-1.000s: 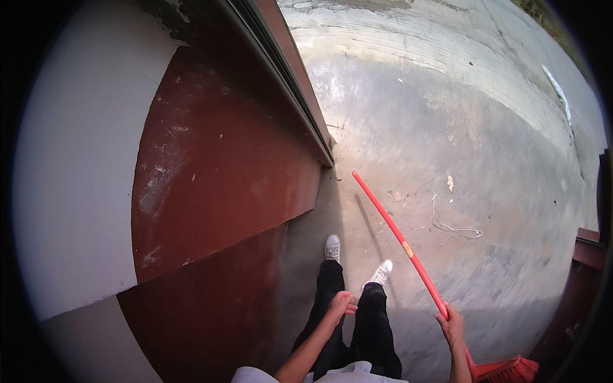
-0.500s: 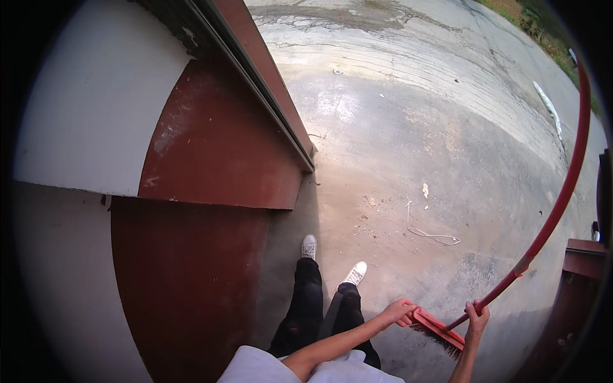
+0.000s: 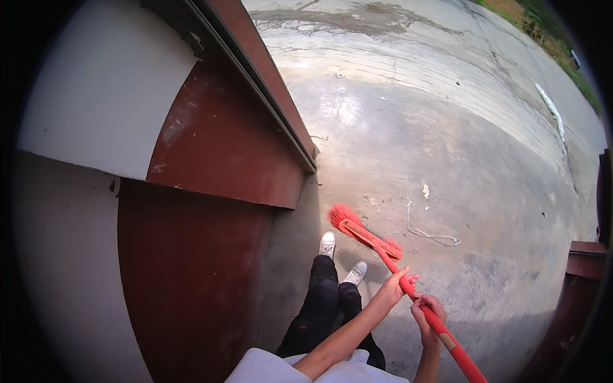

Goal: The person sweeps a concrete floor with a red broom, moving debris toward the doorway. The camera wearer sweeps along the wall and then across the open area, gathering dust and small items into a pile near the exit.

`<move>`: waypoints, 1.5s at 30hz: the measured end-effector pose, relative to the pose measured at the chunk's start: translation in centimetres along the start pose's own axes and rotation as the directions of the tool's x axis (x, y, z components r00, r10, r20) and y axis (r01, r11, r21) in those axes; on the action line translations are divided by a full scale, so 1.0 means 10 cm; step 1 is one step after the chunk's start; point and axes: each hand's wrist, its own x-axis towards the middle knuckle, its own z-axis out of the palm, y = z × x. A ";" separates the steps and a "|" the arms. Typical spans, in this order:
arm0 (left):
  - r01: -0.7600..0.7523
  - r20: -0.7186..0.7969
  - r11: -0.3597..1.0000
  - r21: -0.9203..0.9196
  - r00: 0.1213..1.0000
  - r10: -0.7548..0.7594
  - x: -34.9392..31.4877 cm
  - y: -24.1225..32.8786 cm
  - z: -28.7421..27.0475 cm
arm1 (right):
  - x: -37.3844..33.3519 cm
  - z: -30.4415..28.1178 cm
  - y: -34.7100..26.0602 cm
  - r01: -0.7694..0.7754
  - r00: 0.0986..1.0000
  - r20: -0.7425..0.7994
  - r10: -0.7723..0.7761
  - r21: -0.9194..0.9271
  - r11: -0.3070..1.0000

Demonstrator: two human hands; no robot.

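Observation:
A red broom (image 3: 370,237) slants across the view, its bristled head beyond my hands and its handle running back toward the lower right. My left hand (image 3: 397,287) is around the handle just below the head, with some fingers partly stretched. Close behind it, my right hand (image 3: 430,315) grips the handle lower down. The bristles are over the concrete floor in front of my shoes; whether they touch it I cannot tell.
Loose debris and a bent white cord (image 3: 434,236) lie on the concrete past the broom. A dark red and white wall (image 3: 191,242) with a door frame (image 3: 294,137) stands at left. A dark red post (image 3: 584,262) rises at right. Further off is a long pale strip (image 3: 550,110).
The broom has swung round: its head went from beside my hands to ahead of my feet, its handle now toward the lower right. My left hand moved from the head to the handle.

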 end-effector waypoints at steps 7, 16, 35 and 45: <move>-0.194 -0.096 0.970 -0.149 0.979 0.181 0.02 0.77 -0.35 | 0.14 -0.05 -0.84 0.360 0.933 -0.160 -0.324 0.344 0.867; -0.260 -0.292 0.949 -0.180 0.935 0.201 0.04 1.53 -0.70 | 0.52 0.16 -1.61 0.332 0.943 -0.176 -0.282 0.522 0.786; -0.241 -0.170 0.956 -0.166 0.962 0.213 0.74 2.42 -0.40 | 1.48 1.06 -1.07 0.243 0.969 -0.022 -0.247 0.291 0.925; -0.263 -0.131 0.958 -0.114 0.960 0.248 0.54 2.41 -0.05 | 1.55 0.68 -1.13 0.239 0.970 -0.125 -0.207 0.383 0.892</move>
